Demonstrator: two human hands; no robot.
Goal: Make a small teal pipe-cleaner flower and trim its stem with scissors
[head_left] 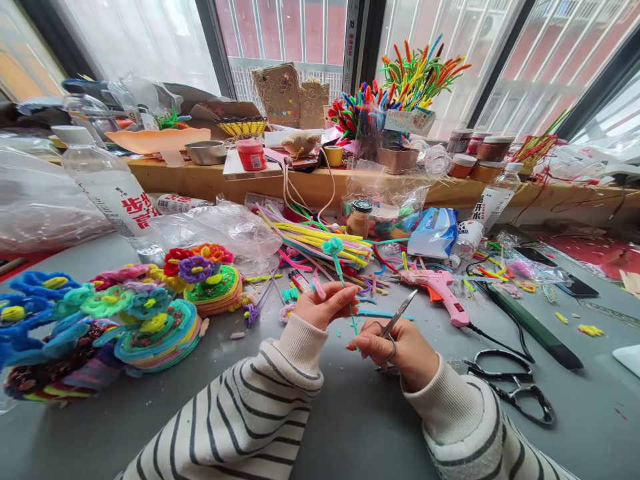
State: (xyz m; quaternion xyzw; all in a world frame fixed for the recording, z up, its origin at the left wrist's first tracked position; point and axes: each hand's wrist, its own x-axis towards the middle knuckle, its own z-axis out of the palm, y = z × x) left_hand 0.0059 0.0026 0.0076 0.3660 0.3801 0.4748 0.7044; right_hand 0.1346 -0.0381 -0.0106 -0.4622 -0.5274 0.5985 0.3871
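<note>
Two bare hands meet over a grey counter (pixel 350 427), in front of a crowd of craft pieces. The left hand (pixel 325 307) has its grip pinched narrow on the stem of a teal fuzzy flower (pixel 332 247), whose curled head stands up above the fingers. The right hand (pixel 400 347) keeps its grip closed around small scissors (pixel 400 312), blades pointing up and away, with thumb and forefinger at the stem's lower end.

Just beyond the flower lies a bundle of yellow fuzzy sticks (pixel 320 239), with a lidded jar (pixel 359 219) behind it. A pink glue gun (pixel 440 291) lies beyond the right hand, its black cord trailing beside a dark green flat tool (pixel 540 330). Black-handled scissors (pixel 524 383) sit next to the right sleeve (pixel 460 407). Finished flowers (pixel 195 269) and a round layered piece (pixel 160 333) fill the counter's left side, near a tall bottle (pixel 115 193).

The right fingers cover part of the small scissors' handles, and whether they touch the stem's end is hard to tell. Blue flowers (pixel 45 283) run off the left edge; a white object (pixel 629 359) is cut off at the right, too little showing to name
</note>
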